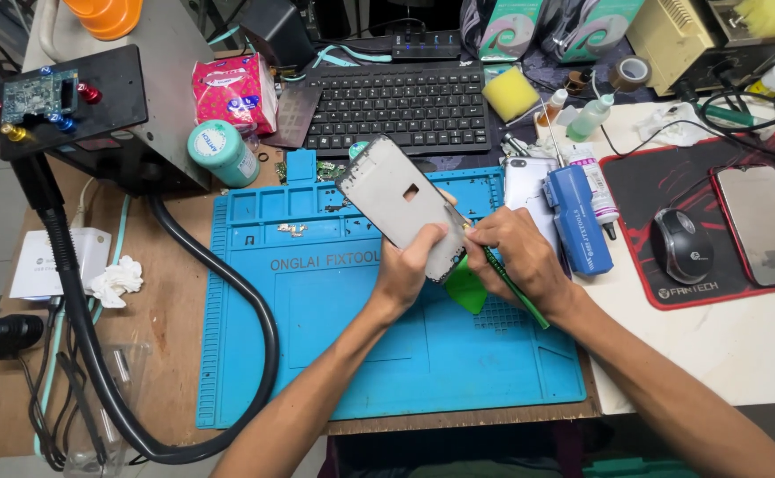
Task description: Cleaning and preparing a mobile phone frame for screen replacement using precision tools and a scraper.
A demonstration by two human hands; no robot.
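Both forearms cross a blue mat [317, 354] on the cluttered wooden bench [170, 336].

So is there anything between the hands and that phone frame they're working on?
Nothing visible. The left hand grips the phone frame directly, tilted above the blue mat. The right hand holds a green tool whose tip meets the frame's edge, with no gap or object between.
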